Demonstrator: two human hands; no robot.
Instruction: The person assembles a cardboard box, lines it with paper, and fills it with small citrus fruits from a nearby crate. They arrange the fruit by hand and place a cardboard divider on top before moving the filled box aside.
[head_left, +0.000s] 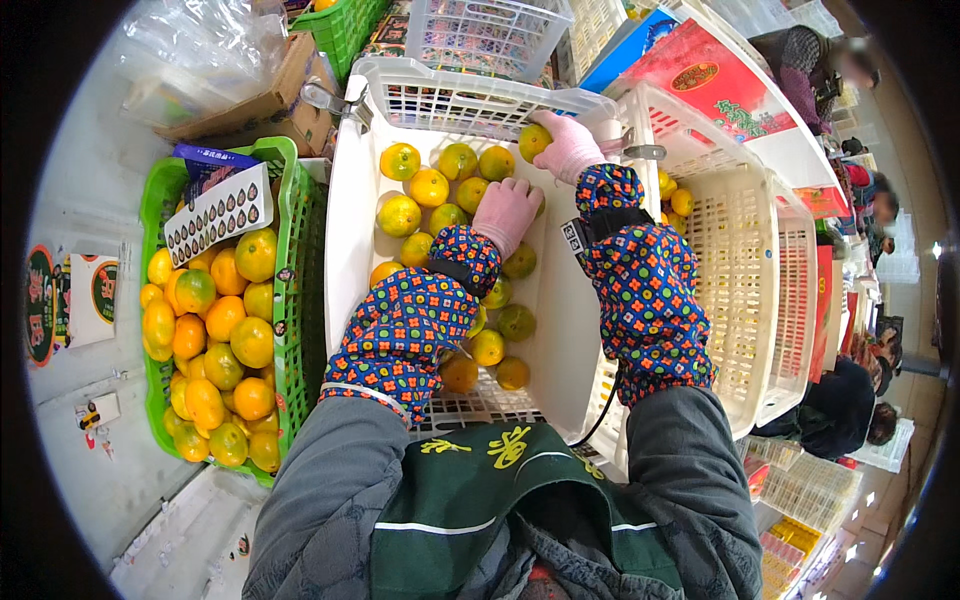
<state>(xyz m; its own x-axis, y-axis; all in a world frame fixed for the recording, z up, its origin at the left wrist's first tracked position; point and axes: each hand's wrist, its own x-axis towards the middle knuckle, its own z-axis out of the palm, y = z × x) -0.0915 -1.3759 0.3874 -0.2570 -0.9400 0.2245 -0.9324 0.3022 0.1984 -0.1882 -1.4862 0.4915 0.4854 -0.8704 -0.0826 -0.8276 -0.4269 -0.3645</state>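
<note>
Yellow-green citrus fruits (399, 216) lie inside a white plastic crate (450, 94) lined with white sheets on its sides. My right hand (568, 146), in a pink knit glove, grips one citrus fruit (534, 142) at the crate's far right corner. Nearer to me, my left hand (508, 214), gloved the same way, rests palm down among the fruits; whether it holds one under the palm I cannot tell. Patterned sleeve covers reach over both wrists. Metal clips (360, 106) sit at the crate's upper corners.
On the left stands a green basket (288, 225) heaped with citrus, a sticker sheet (217, 214) on top. An open cardboard box (300, 97) is beyond it. To the right are stacked cream crates (727, 300) and a red carton (705, 75). Several people are farther right.
</note>
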